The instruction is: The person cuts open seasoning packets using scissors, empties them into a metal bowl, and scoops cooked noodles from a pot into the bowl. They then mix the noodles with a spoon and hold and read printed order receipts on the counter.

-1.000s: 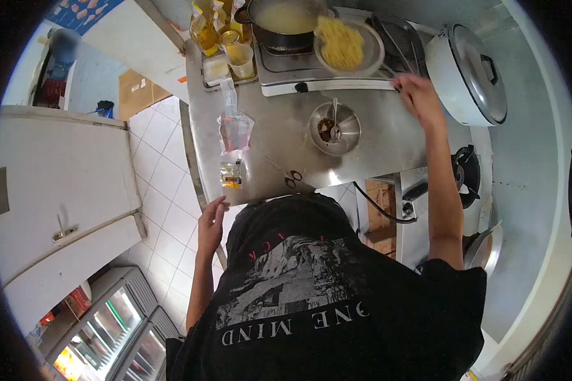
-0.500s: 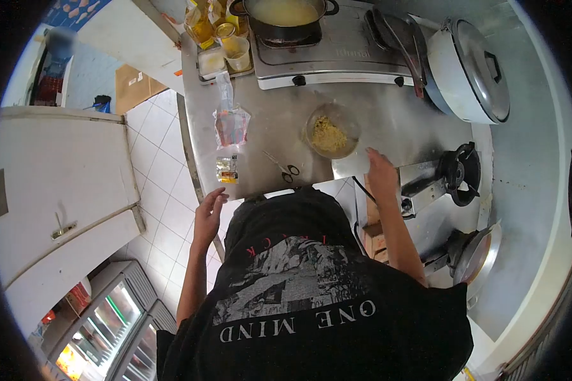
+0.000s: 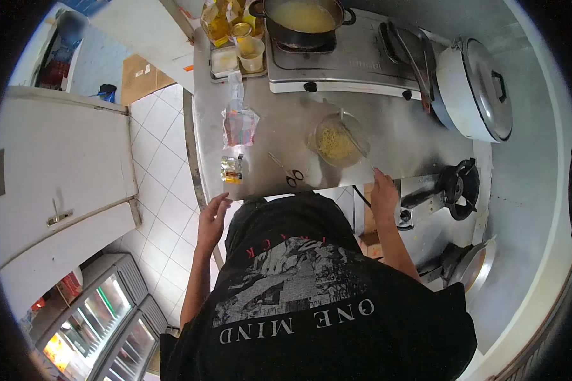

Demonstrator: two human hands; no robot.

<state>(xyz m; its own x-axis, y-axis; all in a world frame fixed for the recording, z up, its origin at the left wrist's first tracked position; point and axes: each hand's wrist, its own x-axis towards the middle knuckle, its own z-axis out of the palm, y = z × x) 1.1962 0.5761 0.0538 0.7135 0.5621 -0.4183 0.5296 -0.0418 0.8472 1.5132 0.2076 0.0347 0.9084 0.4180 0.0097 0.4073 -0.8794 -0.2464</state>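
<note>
On the steel counter a see-through bowl [image 3: 323, 120] contains pale yellow shredded or noodle-like food [image 3: 335, 143]. A long thin light utensil [image 3: 354, 136] slants across the bowl, its kind unclear. Its near end lines up with the fingertips of my right hand [image 3: 384, 195], which look closed on it, though the contact is small and blurred. My left hand [image 3: 214, 217] is beyond the counter's front edge, fingers loosely apart and holding nothing. Closest to it is an opened shiny sachet [image 3: 231, 169]. Scissors [image 3: 288, 173] with black handles rest between sachet and bowl.
A torn clear wrapper [image 3: 239, 127] lies at left. Behind it a small tray [image 3: 224, 62] bears cups, near oil bottles [image 3: 216, 25]. A black pot [image 3: 302, 38] of yellowish liquid sits on the stove [image 3: 356, 60]. A large lidded pot [image 3: 461, 89] and gas burner [image 3: 461, 184] are right.
The utensil now shows across the bowl, and the food looks looser. My right hand has drawn back slightly from the bowl. The whole view has shifted a little; my left hand is about the same.
</note>
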